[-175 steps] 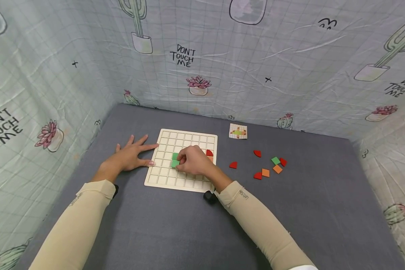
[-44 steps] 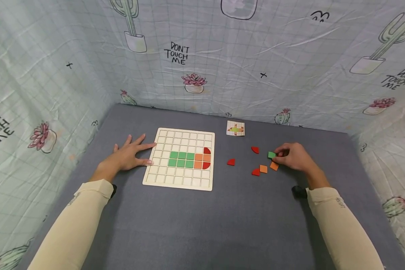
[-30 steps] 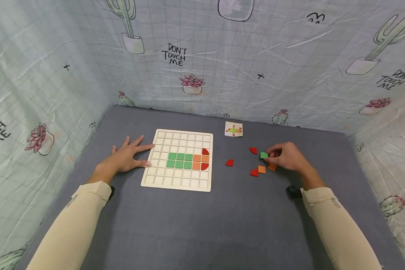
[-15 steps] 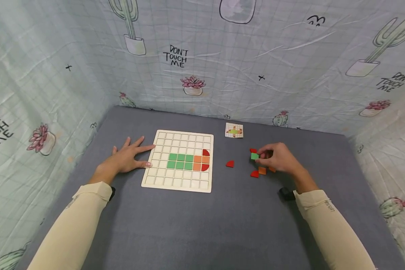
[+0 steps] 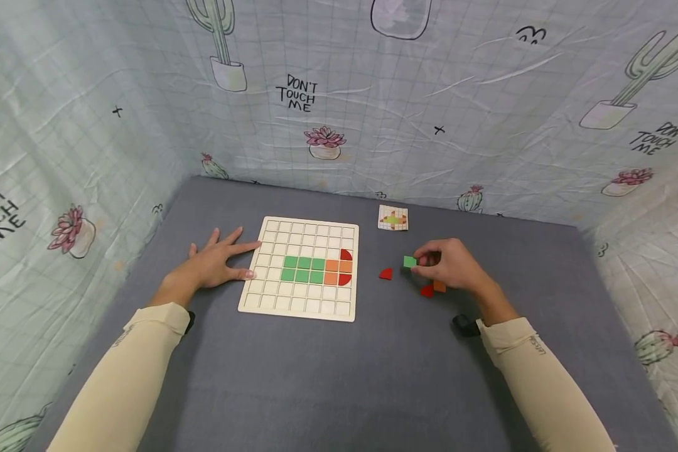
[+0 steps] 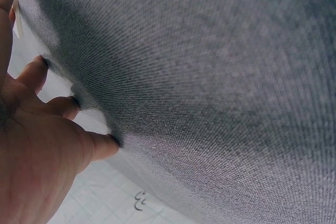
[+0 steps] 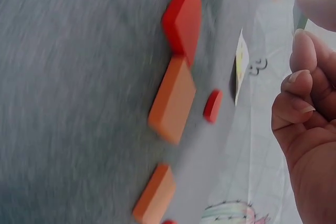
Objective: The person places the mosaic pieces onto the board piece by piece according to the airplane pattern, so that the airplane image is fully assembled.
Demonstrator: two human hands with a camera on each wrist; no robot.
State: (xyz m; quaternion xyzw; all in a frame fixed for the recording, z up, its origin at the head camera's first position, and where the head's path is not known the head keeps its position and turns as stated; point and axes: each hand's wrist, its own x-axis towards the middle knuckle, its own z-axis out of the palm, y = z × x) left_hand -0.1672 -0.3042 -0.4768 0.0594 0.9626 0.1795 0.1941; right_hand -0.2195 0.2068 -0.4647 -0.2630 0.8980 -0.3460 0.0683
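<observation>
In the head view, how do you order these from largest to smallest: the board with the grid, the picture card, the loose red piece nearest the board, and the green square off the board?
1. Board
2. Picture card
3. Red piece and green square: too alike to rank.

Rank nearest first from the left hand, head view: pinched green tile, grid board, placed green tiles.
1. Grid board: against the left hand.
2. Placed green tiles: mid-board.
3. Pinched green tile: right of the board, in the right hand.
</observation>
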